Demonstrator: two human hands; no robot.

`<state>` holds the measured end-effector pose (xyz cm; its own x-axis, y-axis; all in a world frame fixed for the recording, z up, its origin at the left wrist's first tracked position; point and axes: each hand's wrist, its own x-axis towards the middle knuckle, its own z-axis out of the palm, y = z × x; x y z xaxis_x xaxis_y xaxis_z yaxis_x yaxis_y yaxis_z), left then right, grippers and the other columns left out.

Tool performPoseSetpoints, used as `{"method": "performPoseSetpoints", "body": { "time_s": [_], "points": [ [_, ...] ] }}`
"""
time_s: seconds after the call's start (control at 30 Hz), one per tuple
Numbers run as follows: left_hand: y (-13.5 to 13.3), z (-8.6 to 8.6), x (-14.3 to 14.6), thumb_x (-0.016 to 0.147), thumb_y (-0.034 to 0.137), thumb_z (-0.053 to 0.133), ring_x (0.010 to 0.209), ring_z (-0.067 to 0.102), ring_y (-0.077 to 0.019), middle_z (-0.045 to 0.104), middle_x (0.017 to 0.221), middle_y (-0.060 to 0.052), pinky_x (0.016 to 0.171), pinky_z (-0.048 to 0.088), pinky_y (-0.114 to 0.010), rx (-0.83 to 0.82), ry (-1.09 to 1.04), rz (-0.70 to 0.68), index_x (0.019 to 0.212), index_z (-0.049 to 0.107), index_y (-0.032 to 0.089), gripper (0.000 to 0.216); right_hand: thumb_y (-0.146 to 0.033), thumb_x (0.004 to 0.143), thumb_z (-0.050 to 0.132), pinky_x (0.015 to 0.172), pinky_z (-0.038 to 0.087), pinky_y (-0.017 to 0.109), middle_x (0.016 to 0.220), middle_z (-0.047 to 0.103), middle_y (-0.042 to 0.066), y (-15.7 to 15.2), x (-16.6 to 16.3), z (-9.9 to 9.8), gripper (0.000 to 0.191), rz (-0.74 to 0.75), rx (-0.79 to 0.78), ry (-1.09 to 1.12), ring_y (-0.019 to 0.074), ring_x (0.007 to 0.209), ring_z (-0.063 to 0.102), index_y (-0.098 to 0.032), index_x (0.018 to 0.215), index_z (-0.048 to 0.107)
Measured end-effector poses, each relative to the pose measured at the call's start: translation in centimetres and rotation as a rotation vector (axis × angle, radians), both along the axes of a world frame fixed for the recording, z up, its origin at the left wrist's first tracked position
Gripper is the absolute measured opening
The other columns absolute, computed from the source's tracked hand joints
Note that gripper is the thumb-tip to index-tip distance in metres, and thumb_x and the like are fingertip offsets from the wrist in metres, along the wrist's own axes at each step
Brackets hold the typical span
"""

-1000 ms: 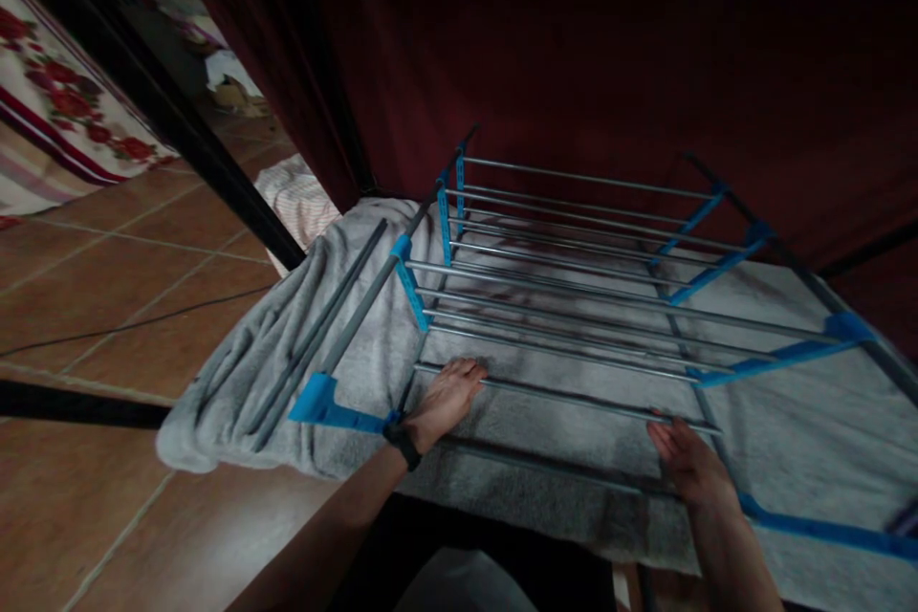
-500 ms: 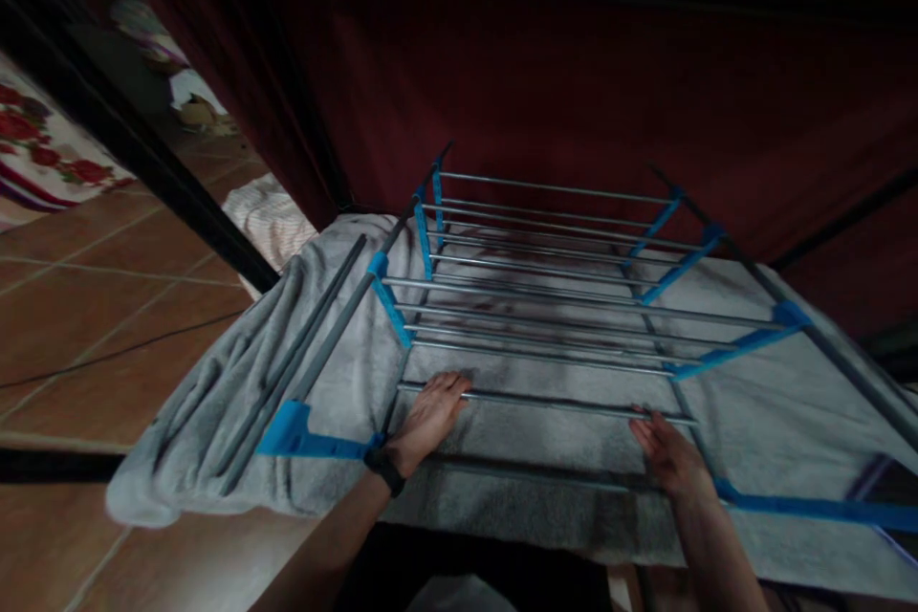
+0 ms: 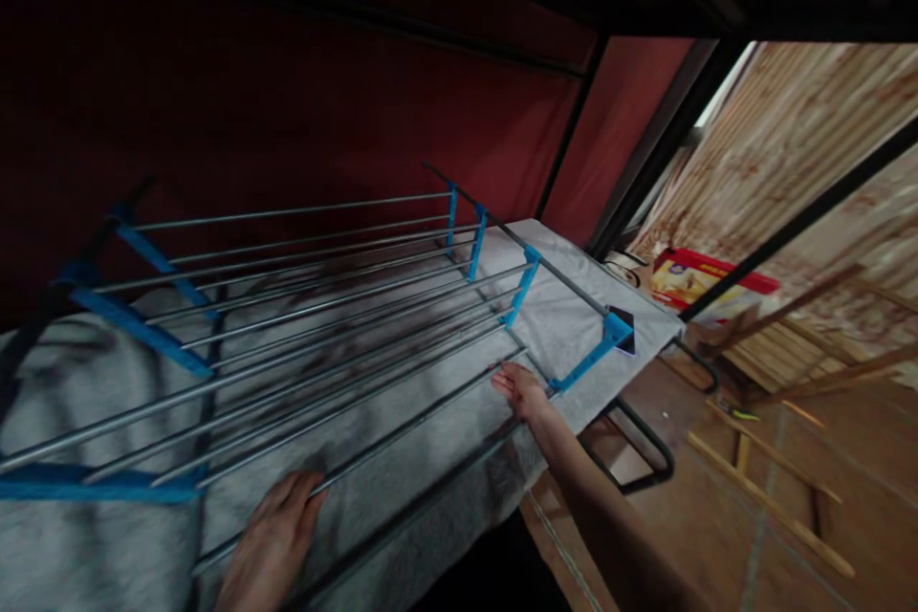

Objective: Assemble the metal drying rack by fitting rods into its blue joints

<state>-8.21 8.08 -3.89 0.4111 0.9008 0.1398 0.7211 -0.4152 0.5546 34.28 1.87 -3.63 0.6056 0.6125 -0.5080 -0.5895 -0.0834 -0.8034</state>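
Note:
A drying rack [image 3: 402,292] of thin metal rods with blue plastic brackets [image 3: 522,287] lies across a grey blanket. My left hand [image 3: 276,531] is closed over the nearest metal rod [image 3: 408,427], toward its left end. Near the other end of that same rod, my right hand [image 3: 520,390] has its fingers against it, palm turned partly up. Part of the rod passes out of sight beneath my left hand. A thicker grey tube [image 3: 445,490] runs in front of the rod, close to me.
The blanket [image 3: 566,306] covers a bed with a dark metal frame [image 3: 638,445]. A phone-like dark flat object [image 3: 622,330] lies by the rack's right corner. Dark red fabric [image 3: 322,115] hangs behind. Wooden frame pieces [image 3: 775,507] and a red-and-yellow box [image 3: 707,282] are on the right.
The view has swung to the right, bringing the bed's right end and the floor beyond into sight. Both hands are still at the same rod, the right one near its end.

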Motion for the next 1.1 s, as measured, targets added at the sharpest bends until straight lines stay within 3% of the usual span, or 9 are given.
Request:
{"method": "performPoseSetpoints", "body": {
  "time_s": [0.2, 0.53, 0.7, 0.93, 1.1],
  "points": [
    [0.2, 0.6, 0.2, 0.086, 0.054, 0.047, 0.102, 0.072, -0.0286, 0.076, 0.101, -0.005, 0.097, 0.058, -0.047, -0.03, 0.009, -0.013, 0.097, 0.068, 0.028, 0.035, -0.025, 0.079, 0.074, 0.071, 0.06, 0.027, 0.066, 0.066, -0.002, 0.3, 0.0, 0.5, 0.014, -0.002, -0.024, 0.034, 0.0137, 0.063, 0.065, -0.022, 0.073, 0.061],
    [0.4, 1.1, 0.1, 0.091, 0.043, 0.043, 0.104, 0.071, -0.0278, 0.076, 0.108, -0.008, 0.098, 0.057, -0.047, -0.045, 0.077, -0.017, 0.102, 0.069, 0.025, 0.034, -0.026, 0.086, 0.071, 0.073, 0.057, 0.026, 0.064, 0.067, -0.003, 0.4, 0.3, 1.1, 0.014, 0.052, -0.08, 0.04, 0.0123, 0.063, 0.065, -0.018, 0.079, 0.063],
    [0.7, 1.4, -0.1, 0.092, 0.043, 0.043, 0.105, 0.071, -0.0298, 0.076, 0.107, -0.009, 0.098, 0.058, -0.049, -0.006, 0.085, -0.034, 0.103, 0.07, 0.024, 0.035, -0.03, 0.083, 0.076, 0.07, 0.057, 0.026, 0.063, 0.068, -0.002, 0.7, 0.4, 1.4, 0.018, 0.093, -0.132, 0.024, 0.0132, 0.061, 0.065, -0.019, 0.075, 0.063],
    [0.8, 1.0, -0.3, 0.094, 0.043, 0.039, 0.103, 0.072, -0.0278, 0.076, 0.105, -0.007, 0.098, 0.058, -0.047, 0.006, 0.107, -0.047, 0.102, 0.07, 0.025, 0.037, -0.032, 0.082, 0.077, 0.065, 0.057, 0.025, 0.061, 0.067, -0.001, 1.1, 0.5, 1.4, 0.023, 0.116, -0.166, 0.002, 0.0119, 0.055, 0.064, -0.02, 0.071, 0.061],
    [0.6, 0.5, -0.3, 0.095, 0.045, 0.039, 0.109, 0.071, -0.0277, 0.075, 0.112, -0.007, 0.101, 0.056, -0.047, 0.011, 0.122, -0.037, 0.112, 0.069, 0.025, 0.04, -0.032, 0.083, 0.075, 0.065, 0.057, 0.024, 0.062, 0.068, -0.002, 1.0, 0.6, 1.3, 0.021, 0.139, -0.158, -0.017, 0.0119, 0.056, 0.064, -0.021, 0.073, 0.061]
  ]
}}
